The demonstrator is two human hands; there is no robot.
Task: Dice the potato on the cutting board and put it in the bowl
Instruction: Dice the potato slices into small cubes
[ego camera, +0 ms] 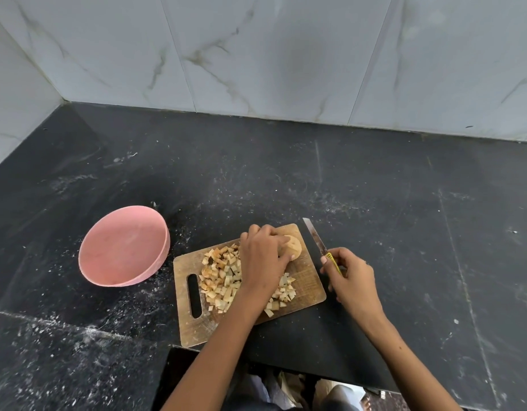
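A wooden cutting board (306,280) lies on the black counter. A heap of diced potato (220,277) covers its middle. At the board's far right corner sits an uncut potato piece (295,246), and my left hand (263,256) grips it from above with curled fingers. My right hand (348,277) is just right of the board and holds a knife (315,237) by its yellow handle, blade pointing away over the counter. A pink bowl (90,262) stands empty to the left of the board.
The black stone counter (404,203) runs back to a marble-tiled wall (256,54) and a left side wall. The counter's front edge passes just below the board, with a gap and clutter beneath it.
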